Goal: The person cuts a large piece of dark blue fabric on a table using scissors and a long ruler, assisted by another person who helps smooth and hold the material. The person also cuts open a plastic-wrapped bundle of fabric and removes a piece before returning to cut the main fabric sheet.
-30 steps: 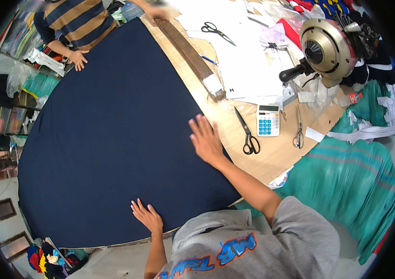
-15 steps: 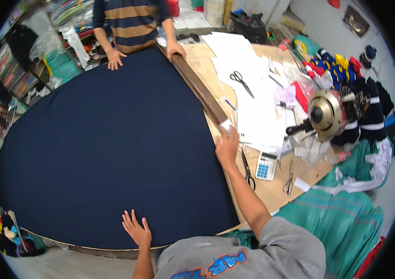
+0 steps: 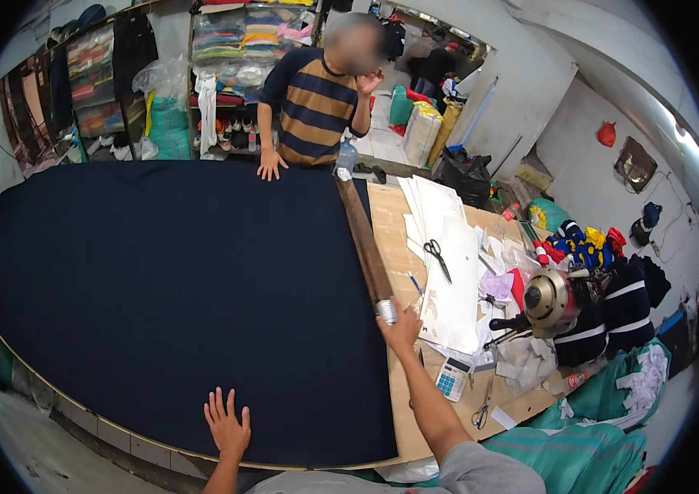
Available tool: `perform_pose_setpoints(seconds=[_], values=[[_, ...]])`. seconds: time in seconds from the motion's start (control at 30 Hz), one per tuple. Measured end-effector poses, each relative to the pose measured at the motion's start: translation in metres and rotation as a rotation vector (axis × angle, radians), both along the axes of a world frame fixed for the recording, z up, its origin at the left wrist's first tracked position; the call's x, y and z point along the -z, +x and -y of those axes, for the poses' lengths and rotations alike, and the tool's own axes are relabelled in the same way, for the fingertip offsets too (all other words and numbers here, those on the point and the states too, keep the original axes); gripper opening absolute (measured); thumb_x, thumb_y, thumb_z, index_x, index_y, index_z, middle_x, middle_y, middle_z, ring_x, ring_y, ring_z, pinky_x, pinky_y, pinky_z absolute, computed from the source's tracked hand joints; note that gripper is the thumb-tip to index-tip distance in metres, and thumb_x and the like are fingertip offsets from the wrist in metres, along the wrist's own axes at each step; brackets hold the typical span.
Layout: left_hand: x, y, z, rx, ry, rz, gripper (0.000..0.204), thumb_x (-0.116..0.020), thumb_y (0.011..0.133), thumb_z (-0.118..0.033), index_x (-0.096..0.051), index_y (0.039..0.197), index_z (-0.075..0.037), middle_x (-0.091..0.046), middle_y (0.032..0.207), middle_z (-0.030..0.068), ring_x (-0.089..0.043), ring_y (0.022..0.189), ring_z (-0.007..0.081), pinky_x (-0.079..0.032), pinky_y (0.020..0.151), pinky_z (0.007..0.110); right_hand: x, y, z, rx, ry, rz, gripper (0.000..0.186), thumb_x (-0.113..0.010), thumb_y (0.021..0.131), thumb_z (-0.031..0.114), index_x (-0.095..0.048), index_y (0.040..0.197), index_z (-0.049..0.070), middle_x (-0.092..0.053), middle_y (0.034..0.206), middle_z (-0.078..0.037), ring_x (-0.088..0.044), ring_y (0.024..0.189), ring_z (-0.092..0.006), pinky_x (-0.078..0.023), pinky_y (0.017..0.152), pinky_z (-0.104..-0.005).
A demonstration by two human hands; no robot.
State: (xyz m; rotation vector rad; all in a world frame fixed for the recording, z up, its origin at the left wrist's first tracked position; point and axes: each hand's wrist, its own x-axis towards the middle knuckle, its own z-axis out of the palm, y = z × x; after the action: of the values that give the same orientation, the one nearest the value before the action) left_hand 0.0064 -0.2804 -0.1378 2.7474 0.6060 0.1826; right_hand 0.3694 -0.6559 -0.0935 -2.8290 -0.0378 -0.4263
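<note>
A wide sheet of dark navy fabric point(image 3: 176, 305) covers most of the table. My left hand point(image 3: 227, 424) lies flat on it near the front edge, fingers spread and holding nothing. A long brown bar point(image 3: 363, 239) with whitish ends lies along the fabric's right edge, running away from me. My right hand point(image 3: 401, 328) has its fingers closed at the bar's near end, partly hiding the grip. Across the table, a person in a striped shirt point(image 3: 314, 107) rests one hand point(image 3: 272, 164) at the fabric's far edge and holds the other raised near the head.
Right of the bar, white paper sheets point(image 3: 450, 288) lie on the bare wood with black scissors point(image 3: 438, 259), a calculator point(image 3: 453, 379) and metal scissors point(image 3: 483, 403). A cutting machine point(image 3: 548, 298) stands farther right, beside piled clothes point(image 3: 584, 247). Green sacks point(image 3: 575, 449) lie beside the near right corner.
The view has tilted up, showing more of the room. Across the table, the person's hand has left the bar's far end and risen toward the head. My hands keep their places.
</note>
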Motion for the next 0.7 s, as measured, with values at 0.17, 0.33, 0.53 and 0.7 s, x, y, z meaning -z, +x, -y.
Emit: perform_pose_setpoints(seconds=[0.17, 0.33, 0.53, 0.7], values=[[0.008, 0.003, -0.001, 0.032, -0.010, 0.068, 0.062, -0.058, 0.109, -0.043, -0.049, 0.163, -0.013, -0.034, 0.175, 0.0180, -0.023, 0.165, 0.0377, -0.015, 0.135, 0.058, 0.011, -0.057, -0.072, -0.031, -0.138, -0.019, 0.066, -0.077, 0.095, 0.031, -0.056, 0.154, 0.010, -0.050, 0.150, -0.024, -0.048, 0.138, -0.0439, -0.034, 0.115, -0.0674], [0.022, -0.017, -0.032, 0.024, -0.045, 0.097, 0.067, -0.059, 0.107, -0.045, -0.048, 0.164, -0.011, -0.032, 0.176, 0.0209, -0.021, 0.166, 0.0408, -0.012, 0.134, 0.061, 0.032, -0.154, -0.192, -0.406, 0.078, 0.129, 0.047, -0.068, 0.100, 0.023, -0.062, 0.145, 0.008, -0.050, 0.155, -0.028, -0.048, 0.143, -0.0468, -0.034, 0.122, -0.0643], [0.013, -0.018, -0.050, 0.245, -0.405, 0.219, 0.058, -0.071, 0.099, -0.027, -0.056, 0.153, -0.009, -0.043, 0.168, 0.0220, -0.029, 0.162, 0.0427, -0.018, 0.132, 0.060, 0.042, -0.306, -0.252, -0.492, 0.102, -0.105, 0.054, -0.061, 0.107, 0.029, -0.054, 0.158, 0.012, -0.039, 0.166, -0.030, -0.036, 0.156, -0.0499, -0.026, 0.128, -0.0665], [0.001, -0.041, -0.165, 0.351, -0.414, 0.330, 0.050, -0.070, 0.097, -0.018, -0.062, 0.145, -0.009, -0.053, 0.158, 0.0203, -0.043, 0.153, 0.0421, -0.029, 0.129, 0.059, 0.046, -0.382, -0.282, -0.190, -0.020, -0.187, 0.057, -0.049, 0.113, 0.036, -0.044, 0.167, 0.018, -0.033, 0.174, -0.028, -0.024, 0.164, -0.0470, -0.016, 0.132, -0.0644]])
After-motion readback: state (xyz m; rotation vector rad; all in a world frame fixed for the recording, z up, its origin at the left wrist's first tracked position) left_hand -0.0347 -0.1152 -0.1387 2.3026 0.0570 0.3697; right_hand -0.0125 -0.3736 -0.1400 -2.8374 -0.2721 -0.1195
